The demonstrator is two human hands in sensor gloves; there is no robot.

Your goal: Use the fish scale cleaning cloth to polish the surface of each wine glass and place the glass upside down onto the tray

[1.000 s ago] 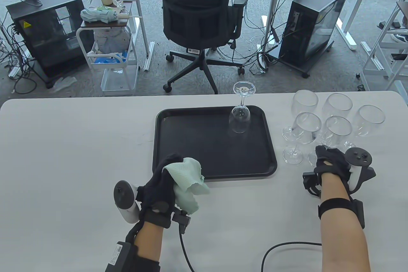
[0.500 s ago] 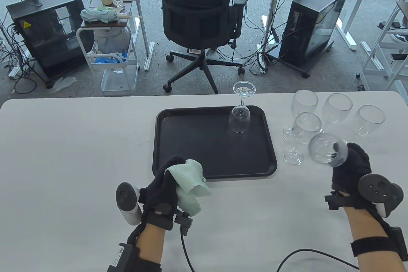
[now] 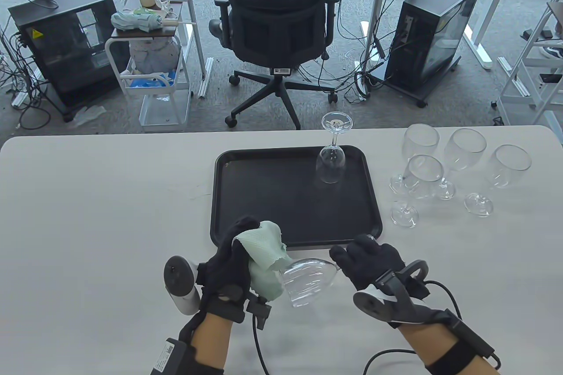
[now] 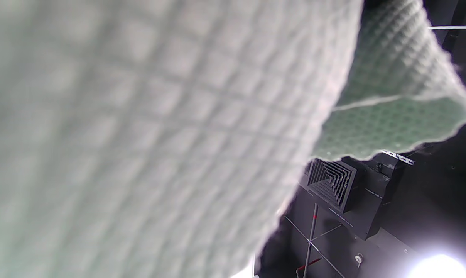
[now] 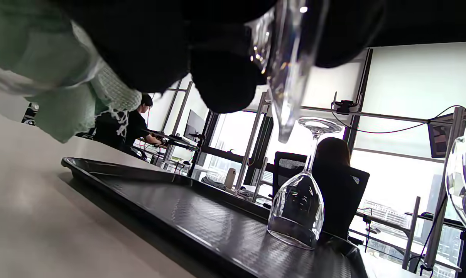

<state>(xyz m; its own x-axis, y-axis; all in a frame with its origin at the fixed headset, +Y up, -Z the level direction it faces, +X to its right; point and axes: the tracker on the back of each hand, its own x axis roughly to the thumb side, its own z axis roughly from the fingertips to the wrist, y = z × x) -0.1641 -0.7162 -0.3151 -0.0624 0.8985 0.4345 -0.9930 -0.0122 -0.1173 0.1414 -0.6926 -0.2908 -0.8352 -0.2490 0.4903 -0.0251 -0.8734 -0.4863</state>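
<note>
My left hand [image 3: 241, 238] grips a bunched pale green cloth [image 3: 264, 263] near the table's front edge, just below the tray. In the left wrist view the cloth [image 4: 140, 135] fills most of the picture. My right hand [image 3: 348, 256] holds a clear wine glass [image 3: 308, 280] by its stem, lying on its side above the table. Its bowl points left and its rim meets the cloth. In the right wrist view the fingers [image 5: 221, 77] curl round the glass stem [image 5: 291, 69]. One glass [image 3: 330, 164] stands upside down at the back right of the black tray [image 3: 264, 199].
Several upright wine glasses [image 3: 465, 148] stand in a cluster on the white table [image 3: 88, 199] right of the tray. Beyond the table's far edge are an office chair [image 3: 277, 19] and computer cases. Cables trail from both wrists at the front edge.
My right hand has lifted one glass out of the cluster on the right, carried it left and tipped it sideways against the cloth. My left hand has barely shifted.
</note>
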